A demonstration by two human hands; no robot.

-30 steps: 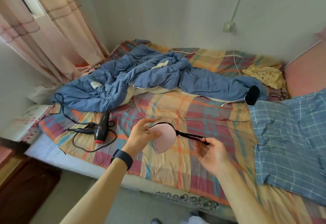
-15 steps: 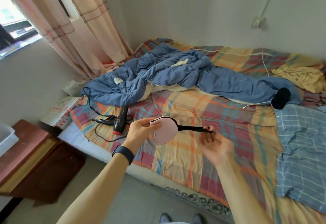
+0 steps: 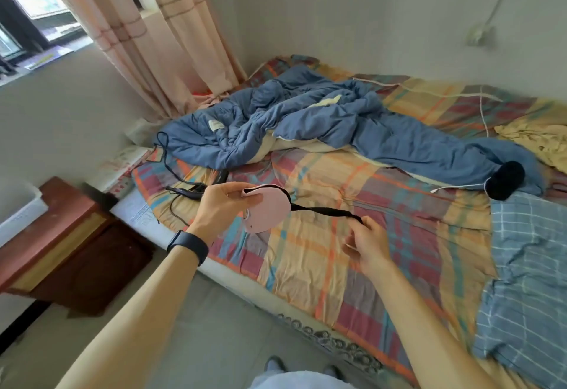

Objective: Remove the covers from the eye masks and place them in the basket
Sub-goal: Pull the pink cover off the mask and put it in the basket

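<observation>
A pink eye mask point(image 3: 270, 209) with a black edge hangs in the air over the near edge of the bed. My left hand point(image 3: 219, 207) pinches its left side between thumb and fingers. The mask's black strap point(image 3: 328, 212) stretches to the right, and its end rests on the fingertips of my right hand point(image 3: 366, 243), which is loosely curled below it. A white basket point(image 3: 18, 209) stands on the brown cabinet at the far left, only partly in view.
The bed carries a plaid sheet point(image 3: 337, 235), a crumpled blue quilt point(image 3: 306, 125), a black cable point(image 3: 184, 195) behind my left hand, a black round object point(image 3: 504, 184) and a blue checked cloth point(image 3: 530, 266). A brown cabinet point(image 3: 61, 250) stands left of the bed.
The view has swung left, bringing the cabinet and basket into sight. Both hands keep the mask and strap stretched between them, and the right hand has dropped slightly below the strap end.
</observation>
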